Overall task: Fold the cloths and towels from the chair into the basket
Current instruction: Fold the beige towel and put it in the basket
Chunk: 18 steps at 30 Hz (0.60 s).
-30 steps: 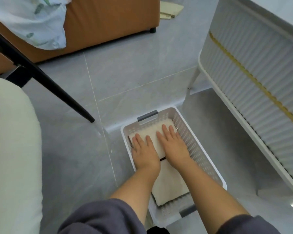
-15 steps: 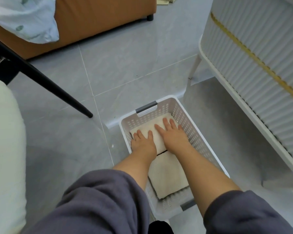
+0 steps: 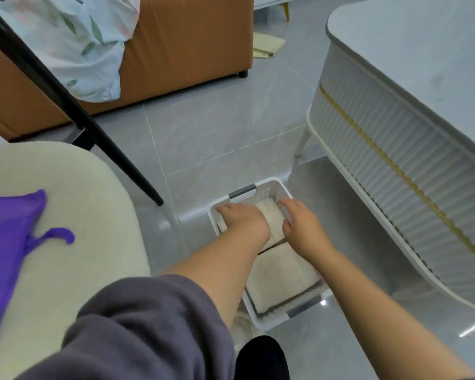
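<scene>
cream cloth fills the white basket [image 3: 284,192]: two folded towels lie flat inside it, the far towel [image 3: 270,219] toward the far grey handle [image 3: 242,191], the near towel [image 3: 280,275] toward the person, a dark seam between them. we see the left hand [image 3: 244,220] palm down on the left part of the far towel, its fingers straight, reaching into the far left corner of the basket. the right hand [image 3: 303,227] sits at the far towel's right edge, fingers loosely bent toward the far right corner and the thumb [image 3: 287,225] apart from them, touching the cloth; whether it pinches the towel or only rests on it we cannot tell. a grey sleeve [image 3: 148,325] covers the left upper arm.

the basket stands on the grey tiled floor [image 3: 217,133], near the leg of a white ribbed cabinet [image 3: 395,165] with a gold trim line, on our right. to the left we find the chair [image 3: 80,209] with its pale cushioned seat, and on it a purple cloth [image 3: 6,242], unfolded, one strap curling out. a black slanted leg [image 3: 74,111] crosses behind the chair. farther back stands an orange sofa [image 3: 189,37] with a floral sheet [image 3: 80,37] draped over it, and a yellow cloth [image 3: 266,46] lies on the floor near its end.
</scene>
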Tool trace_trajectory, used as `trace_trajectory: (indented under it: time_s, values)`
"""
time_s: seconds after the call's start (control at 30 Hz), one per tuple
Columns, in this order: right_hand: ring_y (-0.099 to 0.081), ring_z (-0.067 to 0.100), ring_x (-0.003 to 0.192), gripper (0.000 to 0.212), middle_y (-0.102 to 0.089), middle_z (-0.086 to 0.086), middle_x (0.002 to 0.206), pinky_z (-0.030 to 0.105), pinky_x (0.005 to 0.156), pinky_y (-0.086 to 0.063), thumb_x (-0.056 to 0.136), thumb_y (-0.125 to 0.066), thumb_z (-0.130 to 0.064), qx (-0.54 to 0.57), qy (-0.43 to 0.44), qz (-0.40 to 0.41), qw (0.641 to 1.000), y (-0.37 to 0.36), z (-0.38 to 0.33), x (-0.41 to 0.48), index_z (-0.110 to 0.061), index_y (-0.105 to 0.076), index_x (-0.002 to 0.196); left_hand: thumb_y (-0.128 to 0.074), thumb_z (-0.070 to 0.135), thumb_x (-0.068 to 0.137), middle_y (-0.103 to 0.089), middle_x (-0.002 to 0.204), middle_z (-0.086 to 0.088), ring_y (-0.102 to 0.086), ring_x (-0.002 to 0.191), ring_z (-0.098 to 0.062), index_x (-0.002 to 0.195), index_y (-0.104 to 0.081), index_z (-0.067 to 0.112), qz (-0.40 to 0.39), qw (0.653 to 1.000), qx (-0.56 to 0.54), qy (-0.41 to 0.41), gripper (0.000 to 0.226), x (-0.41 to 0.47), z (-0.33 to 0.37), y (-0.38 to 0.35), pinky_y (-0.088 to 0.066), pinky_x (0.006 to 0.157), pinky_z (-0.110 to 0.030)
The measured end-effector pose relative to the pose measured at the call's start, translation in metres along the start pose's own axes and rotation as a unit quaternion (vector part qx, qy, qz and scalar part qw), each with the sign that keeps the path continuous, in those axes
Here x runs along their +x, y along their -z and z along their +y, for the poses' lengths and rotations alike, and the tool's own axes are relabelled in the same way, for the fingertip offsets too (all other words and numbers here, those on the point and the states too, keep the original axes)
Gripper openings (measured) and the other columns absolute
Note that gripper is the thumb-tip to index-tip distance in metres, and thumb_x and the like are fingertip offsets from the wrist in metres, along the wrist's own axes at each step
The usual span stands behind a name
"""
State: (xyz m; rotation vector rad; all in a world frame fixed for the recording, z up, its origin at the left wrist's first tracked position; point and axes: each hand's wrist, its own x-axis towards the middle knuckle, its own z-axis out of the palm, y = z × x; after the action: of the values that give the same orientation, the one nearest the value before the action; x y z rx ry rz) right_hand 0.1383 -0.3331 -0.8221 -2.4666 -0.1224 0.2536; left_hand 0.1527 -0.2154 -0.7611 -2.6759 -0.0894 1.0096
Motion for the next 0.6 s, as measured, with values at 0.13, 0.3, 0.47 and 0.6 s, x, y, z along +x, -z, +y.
trace_trajectory:
  time_s: [0.13, 0.3, 0.47, 0.6]
  values:
    - [-0.047, 0.022, 0.123, 0.048, -0.048, 0.006, 0.137, 0.021, 0.094, -0.032, 0.09, -0.048, -0.002, 0.017, 0.033, 0.057, 0.998, 0.042, -0.076, -0.024, -0.014, -0.046, 0.136, -0.051, 0.017, 0.088, -0.046, 0.137, -0.008, -0.039, 0.13, -0.03, 0.135, -0.043, 0.019, 0.117, 0.991, -0.065, -0.028, 0.047, -0.07, -0.041, 0.036, -0.026, 0.109, -0.048]
    - [-0.053, 0.018, 0.117, 0.041, -0.053, 0.004, 0.133, 0.024, 0.095, -0.037, 0.091, -0.049, -0.007, 0.031, 0.09, 0.041, 0.995, 0.07, -0.191, -0.068, -0.013, -0.051, 0.131, -0.051, 0.025, 0.09, -0.05, 0.129, -0.005, -0.044, 0.122, -0.026, 0.127, -0.049, 0.022, 0.276, 0.948, -0.149, -0.045, 0.037, -0.165, -0.14, 0.032, -0.03, 0.101, -0.04]
    - [-0.057, 0.017, 0.108, 0.037, -0.059, 0.001, 0.128, 0.015, 0.083, -0.035, 0.091, -0.047, -0.007, 0.019, 0.149, -0.02, 0.988, 0.063, -0.293, -0.117, -0.013, -0.056, 0.127, -0.051, 0.026, 0.089, -0.052, 0.128, -0.002, -0.046, 0.118, -0.024, 0.123, -0.052, 0.022, 0.368, 0.899, -0.236, -0.017, 0.035, -0.233, -0.245, -0.016, -0.032, 0.099, -0.038]
    - [-0.06, 0.016, 0.096, 0.035, -0.063, 0.002, 0.12, 0.013, 0.078, -0.037, 0.087, -0.049, -0.004, 0.05, 0.168, -0.036, 0.984, 0.032, -0.346, -0.144, -0.012, -0.061, 0.119, -0.053, 0.022, 0.086, -0.054, 0.121, -0.002, -0.047, 0.114, -0.025, 0.118, -0.055, 0.021, 0.398, 0.868, -0.294, 0.04, 0.032, -0.256, -0.304, -0.062, -0.038, 0.096, -0.038]
